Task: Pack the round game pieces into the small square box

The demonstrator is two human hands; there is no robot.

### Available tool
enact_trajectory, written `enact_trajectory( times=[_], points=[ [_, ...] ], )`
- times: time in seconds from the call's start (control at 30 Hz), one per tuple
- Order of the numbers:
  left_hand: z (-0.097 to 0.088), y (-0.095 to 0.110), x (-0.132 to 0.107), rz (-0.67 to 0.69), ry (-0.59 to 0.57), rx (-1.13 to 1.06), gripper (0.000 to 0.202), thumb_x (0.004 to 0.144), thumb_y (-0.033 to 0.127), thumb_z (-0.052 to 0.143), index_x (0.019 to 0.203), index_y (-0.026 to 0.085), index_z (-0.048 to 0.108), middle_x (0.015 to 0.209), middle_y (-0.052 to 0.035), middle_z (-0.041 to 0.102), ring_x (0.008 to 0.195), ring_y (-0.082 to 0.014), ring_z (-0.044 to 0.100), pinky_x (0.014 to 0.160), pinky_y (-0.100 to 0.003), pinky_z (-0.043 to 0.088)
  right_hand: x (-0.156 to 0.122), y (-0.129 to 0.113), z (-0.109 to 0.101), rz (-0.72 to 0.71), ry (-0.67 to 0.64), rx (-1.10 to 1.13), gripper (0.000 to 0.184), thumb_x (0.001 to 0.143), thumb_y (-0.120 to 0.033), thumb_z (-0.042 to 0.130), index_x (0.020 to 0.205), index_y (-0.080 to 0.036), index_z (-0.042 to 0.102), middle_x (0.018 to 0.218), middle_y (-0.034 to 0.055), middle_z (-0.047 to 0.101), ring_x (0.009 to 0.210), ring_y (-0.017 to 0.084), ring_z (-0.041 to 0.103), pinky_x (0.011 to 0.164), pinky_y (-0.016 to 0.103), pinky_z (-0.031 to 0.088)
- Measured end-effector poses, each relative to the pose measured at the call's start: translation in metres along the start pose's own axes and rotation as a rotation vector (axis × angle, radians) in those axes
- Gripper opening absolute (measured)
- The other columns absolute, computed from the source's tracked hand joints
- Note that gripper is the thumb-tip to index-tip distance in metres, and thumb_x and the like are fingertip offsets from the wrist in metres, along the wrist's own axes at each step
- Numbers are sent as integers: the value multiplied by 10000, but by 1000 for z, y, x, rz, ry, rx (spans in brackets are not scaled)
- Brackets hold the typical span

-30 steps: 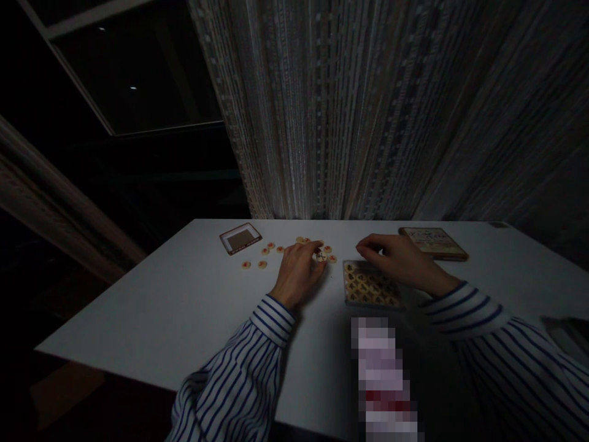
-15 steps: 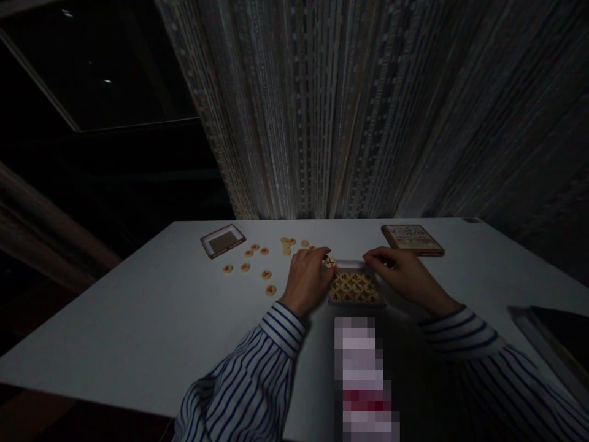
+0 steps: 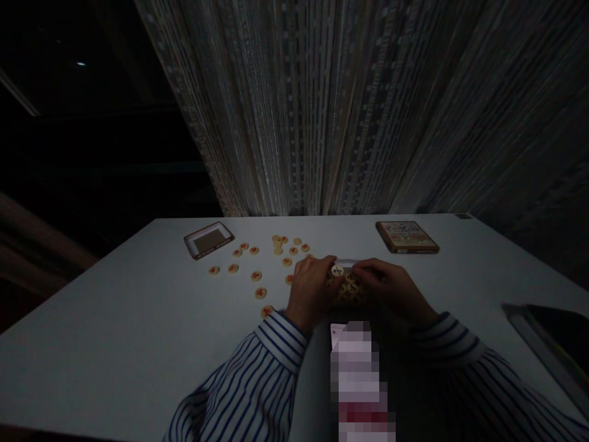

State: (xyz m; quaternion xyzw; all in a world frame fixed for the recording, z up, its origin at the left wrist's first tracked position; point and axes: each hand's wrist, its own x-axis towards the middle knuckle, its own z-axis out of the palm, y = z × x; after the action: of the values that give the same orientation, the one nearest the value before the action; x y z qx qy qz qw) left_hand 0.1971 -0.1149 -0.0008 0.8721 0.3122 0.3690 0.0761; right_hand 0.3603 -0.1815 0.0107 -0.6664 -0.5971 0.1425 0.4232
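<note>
A round Chinese chess piece [image 3: 337, 271] with a dark character is pinched between the thumb and fingers of my left hand [image 3: 311, 287]. It is just above a small box [image 3: 348, 263] holding several more dark-marked pieces [image 3: 351, 288]. My right hand [image 3: 391, 283] reaches over the box from the other side, its fingertips drawn together near the far rim. What they grip, if anything, is hidden. Both hands cover much of the box. Red-marked chess pieces [image 3: 256, 276] lie scattered on the table left of my left hand, some partly behind it.
An open box lid [image 3: 209, 240] lies at the back left of the white table [image 3: 115, 344]. A printed box [image 3: 407, 237] sits back right. In front of me is a phone [image 3: 338, 334], mostly blurred out. A dark flat object [image 3: 559, 337] rests at right; a curtain [image 3: 313, 110] hangs behind.
My right hand has moved left, in over the box and closer to my left hand. The left hand still pinches the piece. The view has shifted slightly, uncovering more red-marked pieces.
</note>
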Motion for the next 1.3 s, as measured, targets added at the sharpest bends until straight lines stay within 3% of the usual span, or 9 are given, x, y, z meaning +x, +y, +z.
enact_trajectory(
  times=[0.3,0.73,1.07,1.3],
  points=[
    [5,0,-1,89,-20,24,282,826,376,500,1037,195,547,866,-52,631,850,-197,536,765,-352,413,1,-9,7,107,-54,251,206,686,-372,589,755,-182,629,747,41,693,693,173,637,629,318,516],
    [3,-2,-2,117,-25,-75,275,800,352,553,1020,188,554,914,-60,645,890,-200,546,788,-357,431,1,-6,6,149,-53,357,215,637,-354,644,757,-176,648,743,38,695,700,177,640,654,323,520],
    [-3,-3,-3,28,67,-248,171,825,241,527,963,177,606,927,-58,666,903,-177,568,810,-354,466,-1,-5,5,88,-44,321,181,668,-332,634,771,-188,675,805,32,698,765,176,628,738,340,501],
    [0,0,-3,-78,39,-461,150,825,234,529,891,198,659,891,-37,687,871,-159,598,812,-337,472,-1,-11,4,41,-40,309,174,680,-323,627,779,-196,691,822,30,711,778,182,642,755,347,510]
  ],
)
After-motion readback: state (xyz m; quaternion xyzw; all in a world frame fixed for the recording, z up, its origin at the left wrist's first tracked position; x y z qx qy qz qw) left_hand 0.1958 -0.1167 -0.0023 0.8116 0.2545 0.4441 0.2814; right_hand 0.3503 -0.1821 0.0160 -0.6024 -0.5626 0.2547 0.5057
